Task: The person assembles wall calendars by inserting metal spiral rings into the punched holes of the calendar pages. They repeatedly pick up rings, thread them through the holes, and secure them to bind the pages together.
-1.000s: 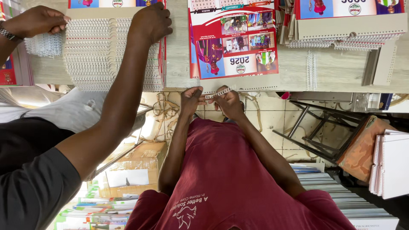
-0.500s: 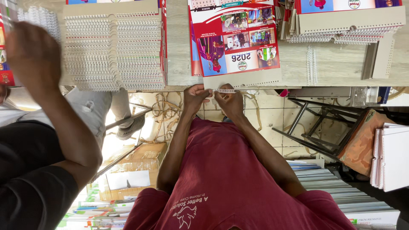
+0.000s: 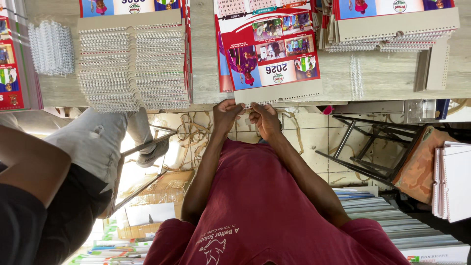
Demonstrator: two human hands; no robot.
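Head view: the co-worker's arm has pulled back off the stack of bound calendars, so that pile lies uncovered. My left hand and right hand stay put, each grip pinched on the white wire binding at the near edge of the red-and-blue calendar on the tabletop. A brown carton sits on the floor.

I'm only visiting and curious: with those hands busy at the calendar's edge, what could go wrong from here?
1. The calendar hangs slightly over the edge of the table, so a tug might slide it off onto the floor.
2. The left hand and right hand pinch a thin wire binding; it could bend or miss the punched holes.
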